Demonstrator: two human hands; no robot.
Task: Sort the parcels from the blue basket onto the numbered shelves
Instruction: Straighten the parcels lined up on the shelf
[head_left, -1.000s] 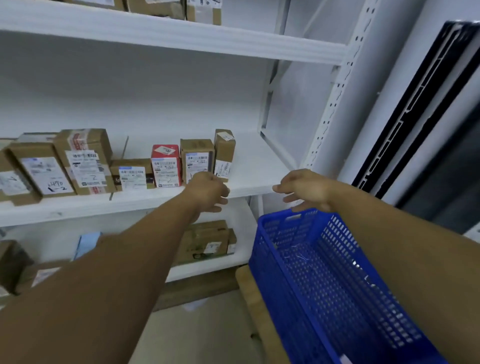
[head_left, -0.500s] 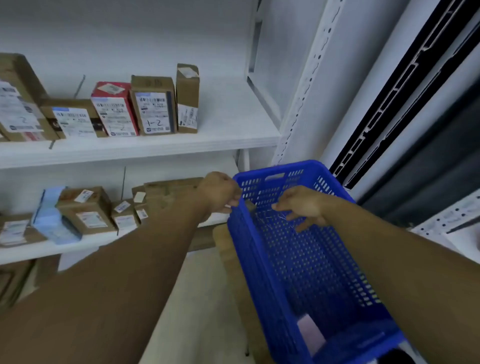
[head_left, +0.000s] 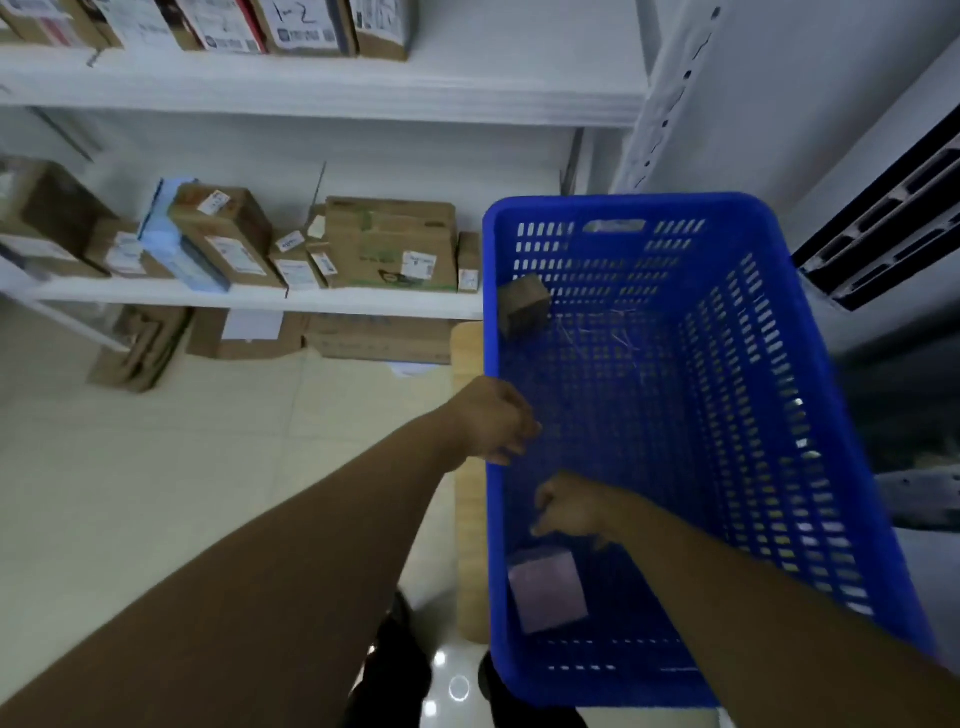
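Pink parcel (head_left: 548, 590) just beside right hand (head_left: 569, 512) — inside blue basket (head_left: 623, 202).

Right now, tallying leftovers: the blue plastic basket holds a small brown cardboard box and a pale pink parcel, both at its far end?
Not both. Head view: in the basket, the brown box lies at the far end, the pink parcel at the near end.

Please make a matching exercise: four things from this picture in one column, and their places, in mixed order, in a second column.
Things
1. brown box
2. pink parcel
3. left hand
4. box marked 1-2

Places
a. upper shelf
b. at the left rim of the basket
c. basket, far left corner
d. basket, near end

Pairs: 1-c, 2-d, 3-b, 4-a
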